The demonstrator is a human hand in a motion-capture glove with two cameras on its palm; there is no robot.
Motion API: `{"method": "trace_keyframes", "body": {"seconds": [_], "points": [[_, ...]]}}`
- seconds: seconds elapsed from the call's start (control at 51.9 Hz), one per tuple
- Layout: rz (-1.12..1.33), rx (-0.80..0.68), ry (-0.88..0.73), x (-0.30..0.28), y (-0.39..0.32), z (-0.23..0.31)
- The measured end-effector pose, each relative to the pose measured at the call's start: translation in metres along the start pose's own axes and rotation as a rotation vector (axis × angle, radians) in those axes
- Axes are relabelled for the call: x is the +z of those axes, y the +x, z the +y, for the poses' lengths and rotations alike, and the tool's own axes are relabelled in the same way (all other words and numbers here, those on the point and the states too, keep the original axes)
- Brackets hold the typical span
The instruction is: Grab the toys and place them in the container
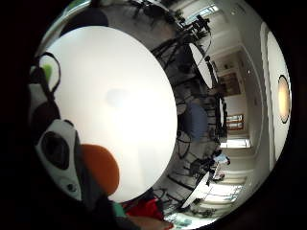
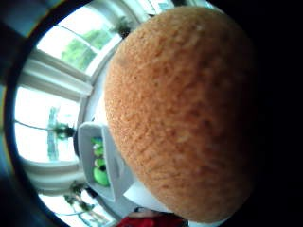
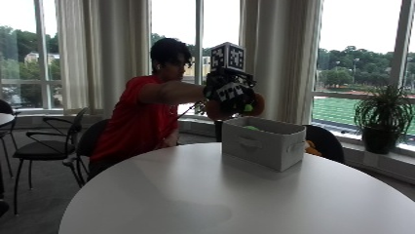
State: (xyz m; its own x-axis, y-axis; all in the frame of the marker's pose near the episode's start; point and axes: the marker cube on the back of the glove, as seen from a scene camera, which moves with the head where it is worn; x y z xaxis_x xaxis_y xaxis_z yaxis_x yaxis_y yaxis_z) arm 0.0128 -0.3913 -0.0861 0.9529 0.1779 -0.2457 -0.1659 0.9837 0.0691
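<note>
- While the orange toy [image 3: 217,110] is carried above the container [image 3: 262,142], the step in hand is judged to be the release into the box.
- Right hand [image 3: 228,92]: gloved, raised level with the person's shoulder, arm stretched out over the round white table [image 3: 195,195].
- Fingers: curled round the orange toy, which is seen bulging below and to either side of them in the outside view; in the thumb-side palm view its pitted orange surface is pressed close against the palm.
- Container: a pale fabric box with a side handle, standing on the table directly beneath the fingers, well apart from them in height.
- Contents: green toys [image 2: 99,172] are seen lying inside the container, under the fingertips.
- Advice, offered as a judgement: the hand is best lowered until the toy is near or within the rim before the fingers are opened, so that the round toy is not bounced off the wall or off the green toys.
- Risk: a drop from this height may let the toy roll across the table.
</note>
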Motion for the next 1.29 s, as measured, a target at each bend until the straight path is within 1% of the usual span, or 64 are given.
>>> {"method": "trace_keyframes", "body": {"seconds": [0.173, 0.251, 0.366, 0.501, 0.636, 0.713, 0.79, 0.848, 0.867, 0.925, 0.944, 0.964, 0.983, 1.021, 1.041, 1.079, 1.233, 1.272, 1.291], "points": [[-0.043, -0.102, 0.056, -0.076, -0.067, 0.034], [-0.127, -0.16, 0.057, -0.098, -0.109, 0.05], [-0.141, -0.255, 0.054, -0.12, -0.18, 0.079], [-0.151, -0.278, 0.052, -0.124, -0.204, 0.088], [-0.22, -0.382, -0.036, -0.114, -0.284, 0.119], [-0.199, -0.413, -0.061, -0.106, -0.301, 0.128], [-0.224, -0.523, -0.061, -0.104, -0.317, 0.143], [-0.171, -0.506, -0.064, -0.1, -0.321, 0.144], [-0.176, -0.538, -0.071, -0.1, -0.322, 0.146], [-0.287, -0.758, -0.116, -0.107, -0.325, 0.162], [-0.312, -0.802, -0.13, -0.109, -0.327, 0.166], [-0.303, -0.795, -0.137, -0.109, -0.327, 0.167], [-0.251, -0.735, -0.135, -0.107, -0.327, 0.164], [-0.096, -0.543, -0.115, -0.102, -0.327, 0.156], [-0.044, -0.469, -0.107, -0.101, -0.329, 0.155], [-0.009, -0.401, -0.102, -0.102, -0.334, 0.156], [-0.008, -0.387, -0.102, -0.103, -0.336, 0.158], [-0.021, -0.409, -0.102, -0.103, -0.332, 0.157], [-0.043, -0.45, -0.1, -0.104, -0.325, 0.157]]}}
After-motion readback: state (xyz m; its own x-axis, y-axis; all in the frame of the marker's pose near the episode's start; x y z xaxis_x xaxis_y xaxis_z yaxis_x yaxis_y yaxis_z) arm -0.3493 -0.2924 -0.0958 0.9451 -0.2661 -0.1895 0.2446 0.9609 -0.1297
